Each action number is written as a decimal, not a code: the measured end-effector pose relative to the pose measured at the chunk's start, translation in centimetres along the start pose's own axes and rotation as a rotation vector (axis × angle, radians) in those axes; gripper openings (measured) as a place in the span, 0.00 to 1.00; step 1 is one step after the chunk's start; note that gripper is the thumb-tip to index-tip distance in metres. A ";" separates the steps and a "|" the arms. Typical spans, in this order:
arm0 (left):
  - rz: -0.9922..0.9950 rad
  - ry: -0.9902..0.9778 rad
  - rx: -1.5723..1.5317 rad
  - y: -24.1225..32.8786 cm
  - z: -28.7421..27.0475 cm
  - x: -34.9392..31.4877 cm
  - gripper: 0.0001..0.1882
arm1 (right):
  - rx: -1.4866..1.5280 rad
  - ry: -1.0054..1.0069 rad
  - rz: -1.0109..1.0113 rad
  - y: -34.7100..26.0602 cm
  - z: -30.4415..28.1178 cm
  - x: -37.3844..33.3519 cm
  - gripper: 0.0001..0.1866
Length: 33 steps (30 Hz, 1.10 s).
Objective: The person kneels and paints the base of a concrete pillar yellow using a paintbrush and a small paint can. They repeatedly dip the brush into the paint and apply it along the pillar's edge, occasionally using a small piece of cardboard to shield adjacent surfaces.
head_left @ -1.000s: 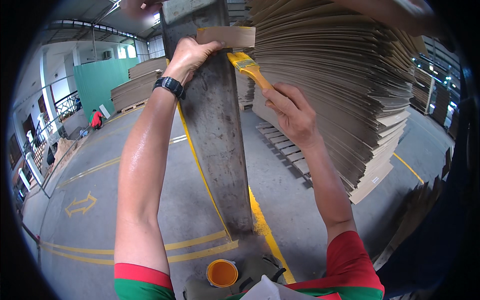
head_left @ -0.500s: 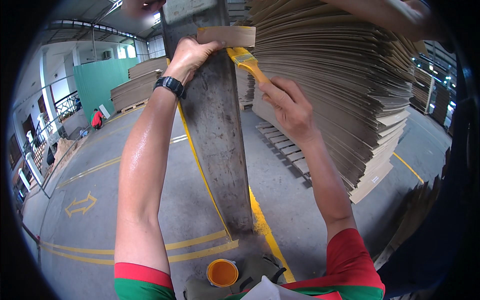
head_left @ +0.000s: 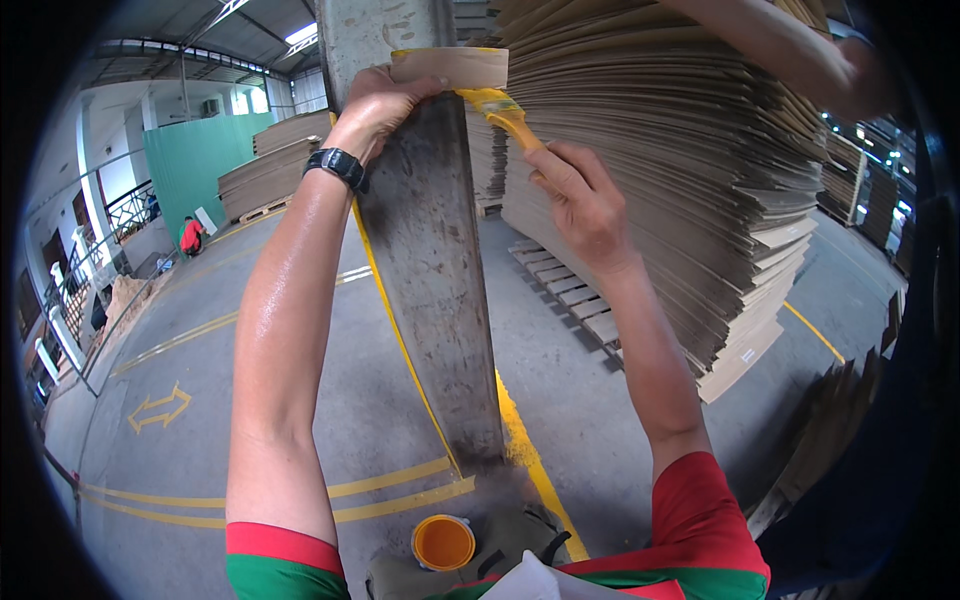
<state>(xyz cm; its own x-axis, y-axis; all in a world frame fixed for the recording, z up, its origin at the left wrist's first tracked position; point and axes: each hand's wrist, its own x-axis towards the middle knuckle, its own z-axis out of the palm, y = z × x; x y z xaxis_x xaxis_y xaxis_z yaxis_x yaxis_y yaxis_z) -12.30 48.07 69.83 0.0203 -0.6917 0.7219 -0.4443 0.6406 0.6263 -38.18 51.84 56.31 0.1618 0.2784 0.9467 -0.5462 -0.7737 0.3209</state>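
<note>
My left hand (head_left: 378, 108) wraps the left edge of a grey metal column (head_left: 425, 260) and pinches a strip of brown cardboard (head_left: 450, 69) flat across its face, thumb on the strip's lower edge. Yellow paint marks the strip's top edge. In my right hand (head_left: 585, 200) is the handle of a paintbrush (head_left: 512, 122), its bristles loaded with yellow paint. The bristles lie at the column's right edge, just under the strip. A small tub of yellow-orange paint (head_left: 443, 543) sits low in front of me, near my legs.
Tall stacked cardboard sheets (head_left: 660, 180) stand on a wooden pallet (head_left: 565, 290) to the right. Another person's arm (head_left: 790, 45) reaches in at the upper right. A person in red (head_left: 190, 236) crouches far left. Yellow lines (head_left: 520, 430) mark the grey floor.
The paintbrush has tilted flatter, its bristles still below the cardboard strip. The other person's hand at the top left has left the view. My left hand keeps its hold.
</note>
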 end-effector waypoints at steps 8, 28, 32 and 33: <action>0.081 0.021 0.003 0.3 0.4 -0.5 0.24 | -0.026 0.013 -0.053 -1.0 -1.0 -0.1 0.20; 0.069 0.029 -0.025 0.6 0.5 -0.8 0.22 | -0.035 -0.001 -0.052 -1.5 -0.5 0.4 0.20; 0.086 0.023 -0.043 0.6 0.5 -0.7 0.22 | -0.015 -0.006 -0.056 -1.0 0.2 0.5 0.20; 0.098 0.029 -0.050 0.6 0.6 -0.7 0.22 | -0.011 -0.024 -0.043 -1.0 0.2 0.4 0.20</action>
<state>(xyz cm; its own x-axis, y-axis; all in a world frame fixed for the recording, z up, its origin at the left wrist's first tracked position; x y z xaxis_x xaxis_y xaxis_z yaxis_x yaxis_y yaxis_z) -13.07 48.75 69.52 0.0052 -0.6156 0.7880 -0.4001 0.7209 0.5658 -37.39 52.65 56.35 0.2051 0.2976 0.9324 -0.5472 -0.7550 0.3614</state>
